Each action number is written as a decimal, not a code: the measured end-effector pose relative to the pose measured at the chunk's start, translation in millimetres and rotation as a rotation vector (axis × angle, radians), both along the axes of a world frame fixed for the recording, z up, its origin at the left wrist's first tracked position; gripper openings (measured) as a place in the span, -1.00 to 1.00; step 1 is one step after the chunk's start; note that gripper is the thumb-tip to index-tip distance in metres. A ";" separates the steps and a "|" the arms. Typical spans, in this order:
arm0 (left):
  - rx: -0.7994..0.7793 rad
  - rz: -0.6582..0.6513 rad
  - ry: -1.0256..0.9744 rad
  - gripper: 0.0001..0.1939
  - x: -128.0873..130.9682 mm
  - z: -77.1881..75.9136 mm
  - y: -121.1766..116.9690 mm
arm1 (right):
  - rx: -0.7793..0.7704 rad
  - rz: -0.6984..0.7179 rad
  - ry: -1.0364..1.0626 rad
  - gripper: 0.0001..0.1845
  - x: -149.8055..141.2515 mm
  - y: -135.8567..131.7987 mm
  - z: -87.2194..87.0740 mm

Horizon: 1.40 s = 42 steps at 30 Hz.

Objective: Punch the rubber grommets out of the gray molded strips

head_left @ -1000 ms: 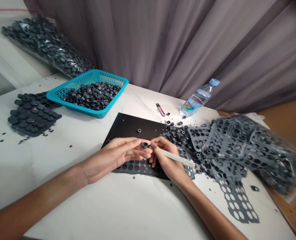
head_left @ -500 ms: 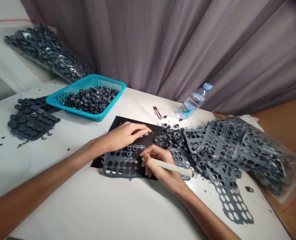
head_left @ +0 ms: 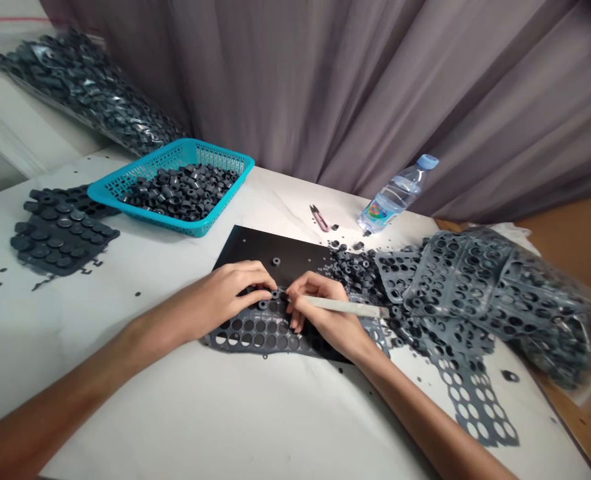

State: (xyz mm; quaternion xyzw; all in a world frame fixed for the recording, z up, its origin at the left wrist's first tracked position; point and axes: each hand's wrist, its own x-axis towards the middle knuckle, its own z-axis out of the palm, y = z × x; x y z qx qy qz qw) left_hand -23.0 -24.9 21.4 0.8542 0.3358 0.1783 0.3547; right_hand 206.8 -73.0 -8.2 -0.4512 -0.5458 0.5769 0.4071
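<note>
My left hand is over the perforated dark rubber sheet, thumb and fingertips closing on a small black rubber cap at its upper part. Another small cap sits just below the fingertips. My right hand grips a slim pale stick-like tool like a pen, its tip beside the left fingertips. Under the sheet lies a black mat, with a lone ring-shaped cap on it above the hands.
A blue basket of black caps stands back left, near a knobbed rubber sheet and a full plastic bag. Snips, a water bottle, loose caps and a bag of perforated sheets are on the right.
My left hand, earlier palm-up with a cap on its fingers, turned over, lifted above the mat, then came down to the caps on the sheet. My right hand keeps the pale tool.
</note>
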 end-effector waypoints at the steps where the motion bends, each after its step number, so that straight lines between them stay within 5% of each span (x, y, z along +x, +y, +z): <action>1: 0.007 -0.004 0.000 -0.78 -0.5 -0.6 0.3 | -0.003 0.006 0.001 -0.96 0.1 0.2 -0.9; 9: 0.081 -0.001 0.032 -0.81 0.9 -2.9 -1.6 | 0.003 0.020 0.002 -0.97 -0.8 1.4 -1.5; 15: 0.371 -0.019 0.164 -0.77 11.3 -7.4 -12.3 | 0.041 0.020 -0.116 -0.94 -3.2 -0.9 1.5; 18: 0.414 0.044 0.053 -0.73 17.1 -10.1 -19.1 | 0.079 -0.003 -0.201 -0.91 -4.5 -3.5 0.7; 20: 0.297 0.222 -0.156 -0.77 16.6 -8.1 -18.3 | 0.087 -0.021 -0.224 -0.91 -5.3 -5.1 0.0; 24: -0.229 0.520 -0.627 -0.81 4.9 7.1 -4.3 | 0.033 -0.033 -0.144 -0.94 -4.8 -5.3 0.1; 29: -0.624 0.433 -0.766 -0.75 -1.3 24.2 -2.3 | 0.040 -0.125 -0.039 -0.97 -2.6 -2.0 -0.2; 35: -0.857 0.298 -0.705 -0.68 11.7 20.0 -20.6 | 0.093 -0.251 -0.132 -0.93 -4.2 0.1 -3.5; 42: -0.992 0.292 -0.712 -0.64 17.4 12.2 -24.1 | 0.125 -0.305 -0.185 -0.91 -1.2 2.2 -8.1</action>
